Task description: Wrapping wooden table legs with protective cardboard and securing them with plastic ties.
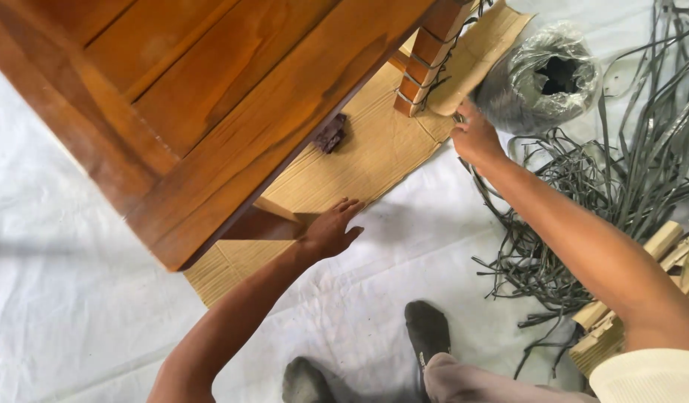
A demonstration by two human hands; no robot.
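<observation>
While flat on cardboard [359, 149], left hand [331, 230] open; right hand [475, 136] pinched on grey strap [458, 117]

A varnished orange-brown wooden table [203, 97] stands on a sheet of corrugated cardboard [359, 157] laid flat on the floor. One leg [426, 52] is wrapped in cardboard bound with dark strap [434, 75]. Loose grey strapping [598, 194] lies tangled beside the cardboard.

Single head-worn view looks steeply down, close above the wooden table [210, 97] and white floor sheet [76, 298], apparently tilted slightly.
</observation>
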